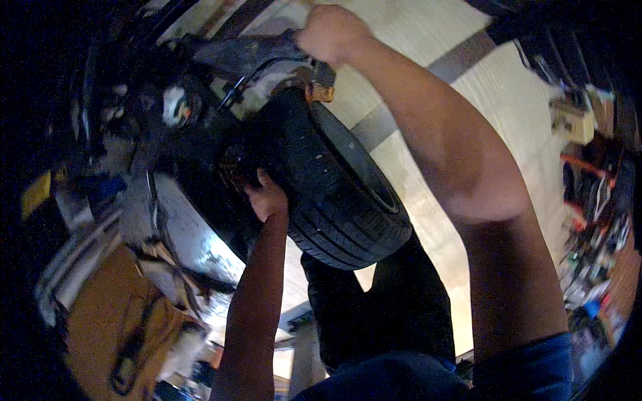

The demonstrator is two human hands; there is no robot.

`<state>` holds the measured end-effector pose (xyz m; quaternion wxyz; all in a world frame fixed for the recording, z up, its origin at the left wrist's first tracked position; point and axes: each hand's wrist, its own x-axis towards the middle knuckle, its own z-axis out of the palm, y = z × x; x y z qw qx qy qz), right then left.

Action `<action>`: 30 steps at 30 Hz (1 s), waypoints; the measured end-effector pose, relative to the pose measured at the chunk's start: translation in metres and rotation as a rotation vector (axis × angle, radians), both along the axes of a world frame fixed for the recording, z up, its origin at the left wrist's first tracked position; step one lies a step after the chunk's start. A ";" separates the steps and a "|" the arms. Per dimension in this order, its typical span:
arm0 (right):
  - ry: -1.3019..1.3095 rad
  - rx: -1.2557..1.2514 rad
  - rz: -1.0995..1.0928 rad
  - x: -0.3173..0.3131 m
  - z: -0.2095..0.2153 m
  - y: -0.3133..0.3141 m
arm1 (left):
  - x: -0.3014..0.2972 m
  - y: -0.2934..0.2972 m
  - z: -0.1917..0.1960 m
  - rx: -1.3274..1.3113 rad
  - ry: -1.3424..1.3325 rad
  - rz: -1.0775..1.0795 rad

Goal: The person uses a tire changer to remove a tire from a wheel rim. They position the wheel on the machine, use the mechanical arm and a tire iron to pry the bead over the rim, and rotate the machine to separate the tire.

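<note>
A black tire with a grooved tread stands tilted in front of my legs, its pale rim edge showing on the right. My left hand reaches in at the tire's left side, thumb raised and apart from the fingers. Deep shadow hides what its fingertips touch. Beyond the tire, my right hand is closed in a fist at the end of a dark, long part. Blur hides what the fist holds. An orange-brown block-like piece hangs just below that hand, by the tire's far edge.
Dark machinery with a cable fills the far left. A brown board carrying a dark looped object lies at the lower left. Cluttered small items and a pale yellow box line the right side. Light flooring has a darker stripe.
</note>
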<state>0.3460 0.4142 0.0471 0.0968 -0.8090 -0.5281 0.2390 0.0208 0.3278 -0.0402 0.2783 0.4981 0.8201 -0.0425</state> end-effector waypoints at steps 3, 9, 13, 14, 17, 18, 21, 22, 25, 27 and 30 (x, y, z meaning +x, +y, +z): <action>0.078 0.006 -0.165 0.000 0.023 -0.017 | 0.004 -0.006 0.001 0.115 -0.068 -0.035; 0.172 0.047 -0.221 -0.006 0.025 -0.018 | -0.015 -0.004 -0.010 0.045 0.062 -0.041; 0.163 0.092 -0.240 -0.005 0.024 -0.023 | -0.013 -0.006 -0.014 0.064 -0.007 -0.081; 0.163 0.084 -0.241 -0.005 0.025 -0.024 | -0.009 -0.008 -0.012 0.033 -0.002 -0.077; 0.205 0.031 -0.246 -0.008 0.035 -0.021 | -0.014 -0.005 -0.010 0.100 -0.024 -0.073; 0.212 0.009 -0.250 -0.006 0.035 -0.022 | -0.010 -0.007 -0.007 0.096 -0.027 -0.072; 0.239 -0.032 -0.216 -0.001 0.039 -0.023 | -0.014 -0.010 -0.008 0.147 -0.118 -0.100; 0.260 -0.047 -0.176 -0.001 0.039 -0.019 | -0.025 -0.005 -0.015 0.171 -0.067 -0.187; 0.227 0.048 -0.244 -0.007 0.030 -0.022 | -0.021 -0.012 -0.016 0.158 -0.051 -0.176; 0.292 0.005 -0.254 0.003 0.036 -0.026 | -0.005 -0.020 -0.004 0.116 -0.079 -0.080; 0.382 -0.042 -0.201 0.017 0.008 -0.017 | 0.001 -0.023 -0.001 0.101 -0.049 -0.053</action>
